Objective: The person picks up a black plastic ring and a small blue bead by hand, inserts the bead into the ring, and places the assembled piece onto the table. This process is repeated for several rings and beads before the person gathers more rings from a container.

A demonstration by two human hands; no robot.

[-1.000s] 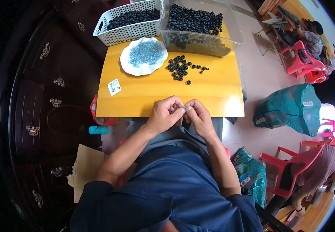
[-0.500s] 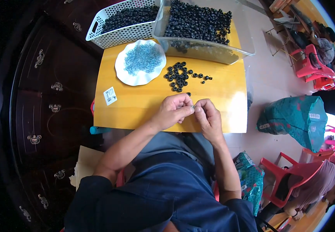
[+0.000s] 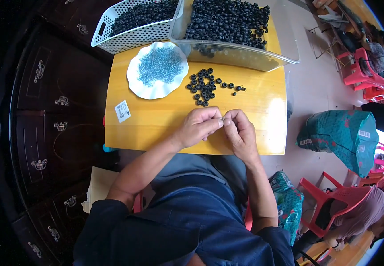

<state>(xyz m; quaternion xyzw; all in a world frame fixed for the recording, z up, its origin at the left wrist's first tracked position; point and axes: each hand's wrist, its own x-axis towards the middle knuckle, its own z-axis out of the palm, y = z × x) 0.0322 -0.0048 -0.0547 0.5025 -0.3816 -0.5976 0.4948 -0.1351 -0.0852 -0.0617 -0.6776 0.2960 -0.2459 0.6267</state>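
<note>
Over the near part of the yellow table [image 3: 156, 137], my left hand [image 3: 200, 126] and my right hand [image 3: 240, 133] meet fingertip to fingertip. Each thumb presses against its forefinger in a pinch. Whatever is between the fingertips is too small to make out. Just beyond my hands lies a loose cluster of small black ring-shaped pieces [image 3: 206, 88], with a few single ones trailing to the right. To the left stands a white wavy-edged plate [image 3: 134, 82] heaped with tiny clear-blue pieces [image 3: 161, 65].
A white perforated basket [image 3: 134, 40] and a clear plastic bin [image 3: 240, 55], both full of black pieces, stand at the back. A small white label [image 3: 122, 111] lies at left. Dark drawers [image 3: 37, 128] flank the left. Teal sacks [image 3: 340, 137], red chairs [image 3: 338, 199] and people are at right.
My view has shifted slightly. Both hands keep their pinch, fingertips together. One black ring-shaped piece beside my left fingers no longer shows.
</note>
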